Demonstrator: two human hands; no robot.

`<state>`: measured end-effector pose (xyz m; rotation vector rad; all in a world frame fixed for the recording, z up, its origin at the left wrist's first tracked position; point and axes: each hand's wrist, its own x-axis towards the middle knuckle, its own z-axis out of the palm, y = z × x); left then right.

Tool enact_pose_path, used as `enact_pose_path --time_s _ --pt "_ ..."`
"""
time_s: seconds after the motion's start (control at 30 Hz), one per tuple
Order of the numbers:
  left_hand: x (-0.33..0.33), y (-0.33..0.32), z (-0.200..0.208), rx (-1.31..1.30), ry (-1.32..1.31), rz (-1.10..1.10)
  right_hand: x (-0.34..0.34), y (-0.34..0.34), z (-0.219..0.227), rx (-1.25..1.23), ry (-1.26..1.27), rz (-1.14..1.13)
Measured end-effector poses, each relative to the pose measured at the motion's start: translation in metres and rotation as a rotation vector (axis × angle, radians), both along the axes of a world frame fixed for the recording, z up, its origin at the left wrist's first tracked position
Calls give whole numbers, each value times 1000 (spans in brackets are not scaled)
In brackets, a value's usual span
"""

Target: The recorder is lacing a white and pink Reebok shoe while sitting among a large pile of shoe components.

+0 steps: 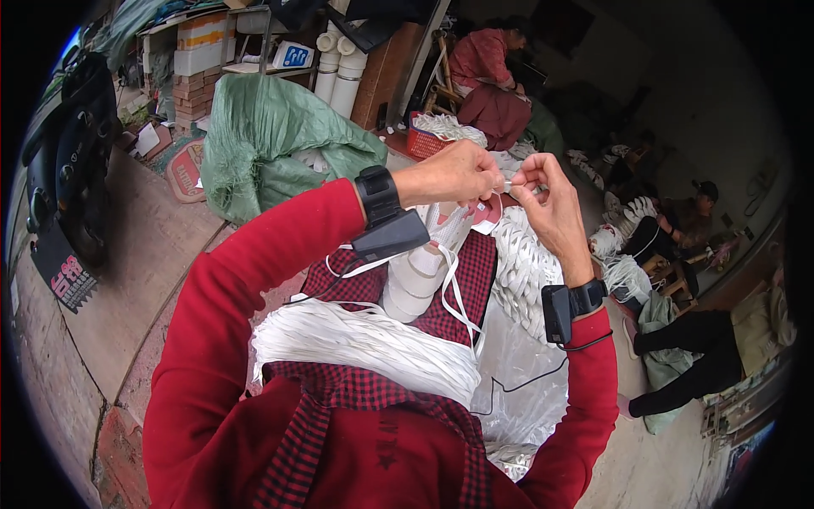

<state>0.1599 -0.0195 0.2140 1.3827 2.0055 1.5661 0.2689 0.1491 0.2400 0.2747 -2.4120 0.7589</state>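
Observation:
Raised in front of me, my left hand [454,176] and my right hand [555,208] face each other with fingertips pinched. Between them runs a short piece of thin whitish strip [508,181], its ends hidden in the fingers. Below stands a white cylinder [414,284] between my knees, with white strips [451,270] hanging around its upper part. A thick bundle of flat white strips [365,346] lies across my lap on a red and black checked apron [339,280]. Beside my right forearm hangs braided white strip [524,276] in folded layers.
A large green woven sack [275,140] stands ahead on the left, with a red basket [424,142] of white strips farther on. A parked motor scooter [72,161] is at far left. Several people sit at the right and back, one person [487,64] in red.

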Motion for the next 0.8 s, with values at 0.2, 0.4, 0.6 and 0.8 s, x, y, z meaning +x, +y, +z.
enact_pose_path --time_s 0.2,0.4,0.6,0.8 --pt "-28 -29 -50 187 145 74 -27 3 -93 408 -172 302" --pt "-20 -11 -91 -88 506 28 -39 7 -83 577 -360 226" --pt "-17 1 -103 -277 586 182 -34 10 -98 569 -270 294" --pt "-16 5 -102 -238 554 31 -24 12 -108 432 -145 319"
